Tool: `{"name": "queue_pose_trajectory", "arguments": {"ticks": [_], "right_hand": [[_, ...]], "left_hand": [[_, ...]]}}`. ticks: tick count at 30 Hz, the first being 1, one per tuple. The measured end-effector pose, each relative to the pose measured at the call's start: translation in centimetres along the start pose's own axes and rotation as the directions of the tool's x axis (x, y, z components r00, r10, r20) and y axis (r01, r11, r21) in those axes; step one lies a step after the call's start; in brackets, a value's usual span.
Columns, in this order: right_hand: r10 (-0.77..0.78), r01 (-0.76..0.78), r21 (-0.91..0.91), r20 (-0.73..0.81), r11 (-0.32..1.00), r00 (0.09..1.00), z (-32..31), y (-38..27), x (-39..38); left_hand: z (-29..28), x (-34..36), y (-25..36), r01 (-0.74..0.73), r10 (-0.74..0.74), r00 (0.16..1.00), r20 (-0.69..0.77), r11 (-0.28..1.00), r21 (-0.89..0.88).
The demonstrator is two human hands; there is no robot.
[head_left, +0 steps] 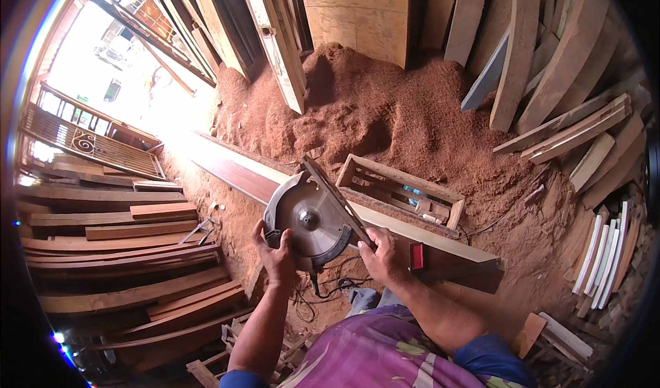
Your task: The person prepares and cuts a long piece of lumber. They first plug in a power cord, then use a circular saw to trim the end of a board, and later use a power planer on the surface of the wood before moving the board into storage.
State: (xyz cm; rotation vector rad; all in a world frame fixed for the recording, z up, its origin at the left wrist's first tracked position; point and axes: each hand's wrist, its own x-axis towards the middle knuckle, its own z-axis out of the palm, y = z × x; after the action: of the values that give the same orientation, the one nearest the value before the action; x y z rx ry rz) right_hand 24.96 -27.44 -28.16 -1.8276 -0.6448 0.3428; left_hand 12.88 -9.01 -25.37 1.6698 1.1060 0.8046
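Observation:
A circular saw (pixel 297 202) is held up in front of me, turned so that its round blade faces upward. My left hand (pixel 277 256) wraps the saw's body at the lower left of the blade guard, thumb up. My right hand (pixel 383 256) closes on the near end of the saw's flat base plate (pixel 335 194), which stands tilted along the blade's right side. Under the saw runs a long wooden plank (pixel 230 175), partly hidden by it. A small red object (pixel 416 256) lies on the plank just right of my right hand.
Beyond the plank sits an open wooden box (pixel 405 175) with loose items inside, against a large sawdust heap (pixel 412 113). Boards (pixel 137 250) are stacked at the left; others lean at the back right (pixel 512 72). A dark cable (pixel 333 288) coils below the saw.

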Motion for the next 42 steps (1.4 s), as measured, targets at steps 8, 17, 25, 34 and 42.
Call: {"name": "queue_pose_trajectory", "arguments": {"ticks": [8, 17, 25, 34, 42], "right_hand": [[-0.13, 0.131, 0.008, -0.065, 0.991, 0.989, 0.3, 0.7, 0.2], [-0.051, 0.052, 0.06, -0.026, 0.997, 0.998, 0.4, 0.8, 0.3], [-0.005, 0.005, 0.024, 0.023, 1.0, 1.0, -0.1, -0.2, 0.2], [-0.018, 0.017, 0.024, 0.044, 1.0, 0.999, 0.0, 0.4, 0.4], [-0.018, 0.006, -0.054, -0.214, 0.999, 0.977, -2.5, 1.2, 3.7]], "left_hand": [[-0.3, 0.4, -0.9, -0.039, 0.039, 0.999, -0.004, 0.998, 0.041], [-0.3, 0.5, -1.1, -0.021, 0.021, 1.0, -0.011, 0.999, 0.049], [-0.3, 0.5, -1.3, -0.012, 0.013, 1.0, -0.01, 1.0, 0.029], [-0.1, 0.0, -0.9, -0.003, 0.004, 0.999, -0.05, 1.0, 0.027], [-0.5, 0.0, -2.3, 0.266, -0.239, 0.957, -0.163, 0.949, 0.168]]}}
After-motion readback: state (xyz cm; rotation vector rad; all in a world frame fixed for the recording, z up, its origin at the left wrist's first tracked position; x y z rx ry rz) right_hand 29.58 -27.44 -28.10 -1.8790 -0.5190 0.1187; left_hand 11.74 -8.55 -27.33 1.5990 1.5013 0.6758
